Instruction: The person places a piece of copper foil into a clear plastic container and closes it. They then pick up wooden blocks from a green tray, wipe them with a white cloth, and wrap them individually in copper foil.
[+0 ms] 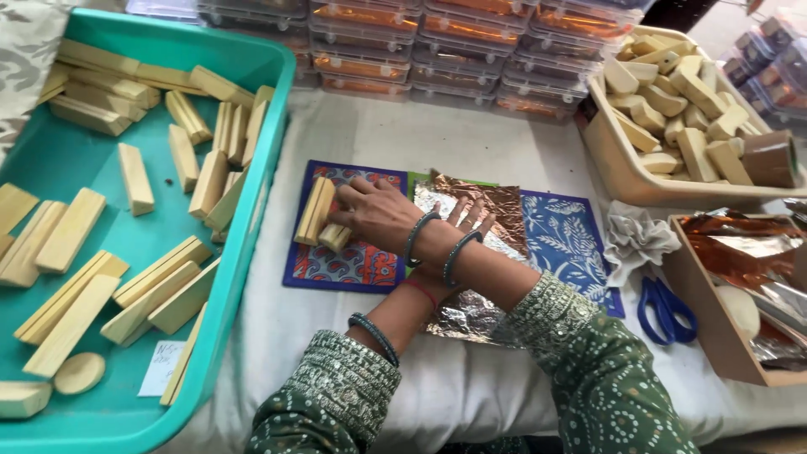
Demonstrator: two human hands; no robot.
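My arms are crossed over the white cloth. My right hand (374,214) reaches left and closes on a short pale wooden block (334,238), next to two longer blocks (313,210) on a red and blue patterned mat (353,267). My left hand (475,217) lies partly hidden under my right forearm. Its fingers are spread flat on a crinkled foil sheet (504,206), which is copper on top and silver below. Both wrists wear bangles.
A teal tub (252,219) of wooden blocks stands at the left. A beige tray (622,176) of blocks with a brown tape roll (769,158) is at the back right. Blue scissors (664,307), a box (702,286) of foil sheets, a blue mat (563,235) and stacked clear boxes (437,50) are around.
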